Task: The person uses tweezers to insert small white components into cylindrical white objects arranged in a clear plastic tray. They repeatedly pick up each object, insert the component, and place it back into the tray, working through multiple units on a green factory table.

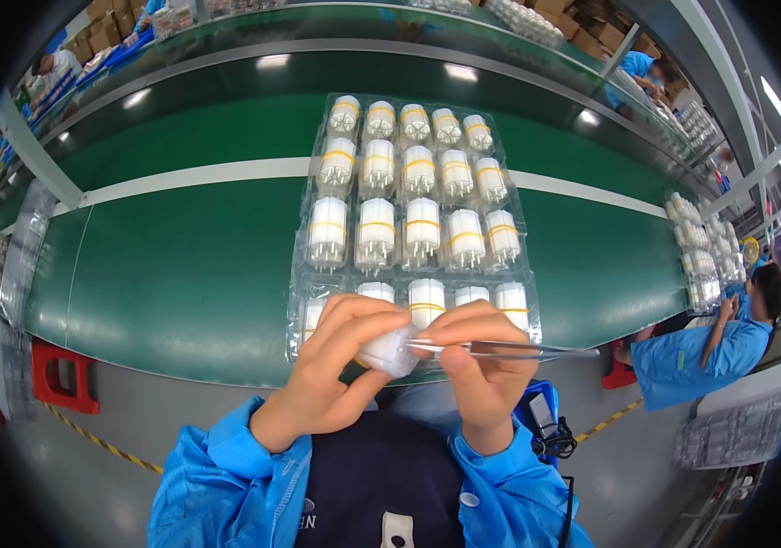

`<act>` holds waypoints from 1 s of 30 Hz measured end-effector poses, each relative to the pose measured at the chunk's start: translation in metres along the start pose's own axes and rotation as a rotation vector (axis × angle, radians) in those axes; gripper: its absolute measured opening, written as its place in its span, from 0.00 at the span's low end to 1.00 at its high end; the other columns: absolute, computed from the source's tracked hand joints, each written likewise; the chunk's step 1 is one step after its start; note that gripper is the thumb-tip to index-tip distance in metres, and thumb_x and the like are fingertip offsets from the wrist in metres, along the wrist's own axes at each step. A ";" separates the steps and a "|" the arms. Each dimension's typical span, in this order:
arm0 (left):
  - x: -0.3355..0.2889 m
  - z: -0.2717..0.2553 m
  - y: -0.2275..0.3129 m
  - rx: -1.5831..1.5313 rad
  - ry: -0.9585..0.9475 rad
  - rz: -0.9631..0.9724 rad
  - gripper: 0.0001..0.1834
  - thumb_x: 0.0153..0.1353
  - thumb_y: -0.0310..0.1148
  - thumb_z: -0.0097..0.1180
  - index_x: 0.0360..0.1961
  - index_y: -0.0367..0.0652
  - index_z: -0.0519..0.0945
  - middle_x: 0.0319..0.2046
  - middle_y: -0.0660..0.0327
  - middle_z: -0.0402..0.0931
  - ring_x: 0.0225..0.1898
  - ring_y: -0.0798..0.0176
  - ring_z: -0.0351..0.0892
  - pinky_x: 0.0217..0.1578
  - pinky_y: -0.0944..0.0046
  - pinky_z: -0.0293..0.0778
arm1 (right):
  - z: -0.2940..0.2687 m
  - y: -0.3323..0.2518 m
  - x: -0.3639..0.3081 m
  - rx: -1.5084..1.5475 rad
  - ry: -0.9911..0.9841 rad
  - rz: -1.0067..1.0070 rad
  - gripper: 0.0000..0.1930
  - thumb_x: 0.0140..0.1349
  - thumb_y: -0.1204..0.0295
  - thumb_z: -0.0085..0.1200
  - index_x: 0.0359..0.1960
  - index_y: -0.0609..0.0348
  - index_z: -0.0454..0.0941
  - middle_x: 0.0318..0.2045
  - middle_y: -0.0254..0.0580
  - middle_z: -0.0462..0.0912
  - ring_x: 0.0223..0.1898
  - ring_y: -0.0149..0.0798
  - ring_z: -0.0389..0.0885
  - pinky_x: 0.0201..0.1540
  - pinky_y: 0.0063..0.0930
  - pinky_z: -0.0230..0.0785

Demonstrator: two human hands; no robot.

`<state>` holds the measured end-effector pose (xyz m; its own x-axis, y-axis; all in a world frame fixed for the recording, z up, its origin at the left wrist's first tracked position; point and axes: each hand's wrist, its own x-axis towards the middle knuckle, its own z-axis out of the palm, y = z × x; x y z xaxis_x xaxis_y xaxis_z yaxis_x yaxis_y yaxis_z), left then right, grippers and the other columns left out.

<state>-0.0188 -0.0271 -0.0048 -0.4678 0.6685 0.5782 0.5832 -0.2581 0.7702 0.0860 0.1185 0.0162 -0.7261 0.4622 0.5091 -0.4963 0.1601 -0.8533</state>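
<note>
Left hand (331, 370) clasps one white rounded piece (388, 353); right hand (489, 365) pinches one pair of slim silver tweezers (550, 352); twenty white cylinders (422, 219) beyond.

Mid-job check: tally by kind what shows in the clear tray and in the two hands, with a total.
White plugs showing in the clear tray, front row partly hidden: 20
White piece in the left hand: 1
Tweezers in the right hand: 1
Total: 22

Red stool (63, 351), left — co-worker (702, 358) in blue, right — striped floor tape (103, 439).
</note>
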 end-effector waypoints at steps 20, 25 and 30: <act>-0.002 0.001 0.000 -0.162 -0.011 -0.084 0.32 0.43 0.17 0.62 0.54 0.35 0.75 0.49 0.48 0.74 0.50 0.48 0.73 0.52 0.55 0.68 | -0.001 0.004 0.001 -0.029 0.013 -0.024 0.05 0.57 0.82 0.60 0.35 0.66 0.82 0.33 0.51 0.84 0.34 0.39 0.83 0.37 0.27 0.75; -0.002 0.001 0.000 -0.101 -0.012 -0.054 0.32 0.42 0.17 0.61 0.54 0.35 0.75 0.49 0.48 0.75 0.50 0.48 0.73 0.51 0.55 0.68 | -0.001 -0.002 0.006 -0.149 -0.049 -0.067 0.06 0.55 0.83 0.61 0.36 0.66 0.82 0.33 0.50 0.84 0.33 0.39 0.83 0.36 0.27 0.75; -0.003 0.000 -0.002 -0.029 -0.021 -0.026 0.27 0.48 0.19 0.63 0.53 0.34 0.74 0.50 0.47 0.74 0.50 0.50 0.74 0.51 0.56 0.69 | -0.001 -0.010 0.013 -0.327 -0.132 -0.119 0.08 0.53 0.84 0.62 0.36 0.65 0.83 0.33 0.50 0.84 0.34 0.40 0.83 0.36 0.27 0.74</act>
<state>-0.0186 -0.0281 -0.0079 -0.4685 0.6893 0.5526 0.5518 -0.2601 0.7924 0.0816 0.1241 0.0309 -0.7382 0.3100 0.5991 -0.4182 0.4864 -0.7671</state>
